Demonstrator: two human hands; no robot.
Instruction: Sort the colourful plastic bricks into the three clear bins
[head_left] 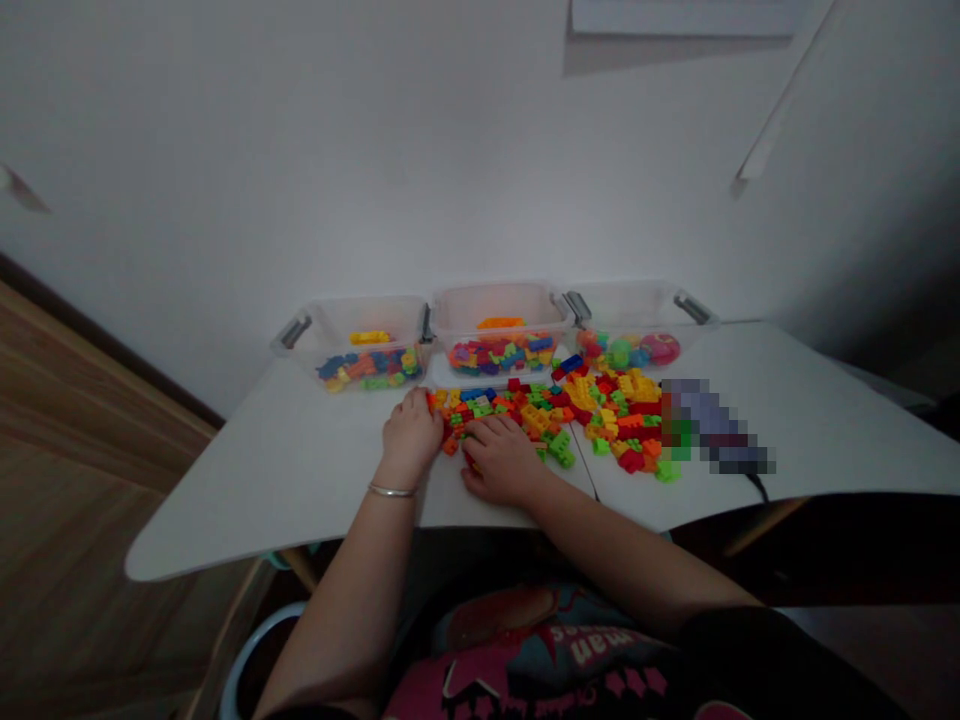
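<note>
Along the far edge of your worktop (262, 470), three clear plastic tubs stand side by side against a white wall (375, 170), with grey clip handles (295, 331) at their ends. The left tub (360, 322) holds a jumble of blue, orange and green bricks (367, 372), with a yellow piece (370, 338) lying just behind them. The middle tub (499, 305) has mixed bricks (502, 353) and an orange piece (500, 323) behind them. The right tub (630, 305) carries rounder toys, green and red, and a pink disc (660, 349); their exact shapes are hard to make out.

Spread out in front of the tubs, a wide heap of loose plastic bricks (577, 415) in red, yellow, orange, green and blue runs across the worktop, crossing the seam (586, 465) where two white tops meet. Your left hand (410, 437), with a metal bangle (391, 490) at the wrist, rests at the heap's left end, its fingers curled against the bricks. Your right hand (501, 460) lies on the near edge of the heap, its fingers bent down over it. Neither hand is flat and open, but this view doesn't show whether either one is gripping a brick. Just right of the heap, a pixelated blur (712, 425) hides something, and a black cable (757, 487) runs down past the worktop's edge. Your printed shirt (540, 650) shows below.
</note>
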